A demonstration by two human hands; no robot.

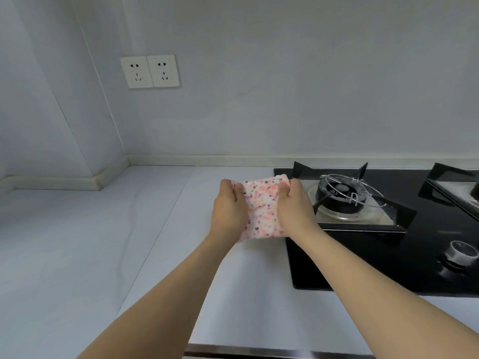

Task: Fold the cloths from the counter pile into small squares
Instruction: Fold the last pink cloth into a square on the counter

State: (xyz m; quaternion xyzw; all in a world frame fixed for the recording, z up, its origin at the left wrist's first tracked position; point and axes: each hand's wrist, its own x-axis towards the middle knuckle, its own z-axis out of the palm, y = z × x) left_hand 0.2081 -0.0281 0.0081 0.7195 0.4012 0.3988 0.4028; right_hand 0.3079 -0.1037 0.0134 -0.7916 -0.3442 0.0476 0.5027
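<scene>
Running away from the person toward the back wall, the cloth [260,211] shows its long axis as near-to-far, with its two long sides under the two hands. It is a soft, pale piece speckled in pink, orange and purple, already narrowed to a thick band, so I judge it partly folded and not yet a small square. It sits at the right end of the bench [103,242], with its right side just at the left edge of the black hob [388,255]; whether it lies flat on the bench or is held a little above it I cannot tell.

The left hand [229,208] grasps the left long side, fingers curled over the far corner. The right hand [294,208] grasps the right long side in the same way, thumb side toward the cloth. Each grip is thus clenched on the cloth, and both are about equally near it, one on each side.

Since the length lies fore and aft between the hands, the likely next fold brings the far end toward the near end, or the reverse, to halve that length.

The burner [342,196] stands just right of the right hand, close enough that a loose corner could stray onto it.

No pile of other cloths shows in view.
</scene>
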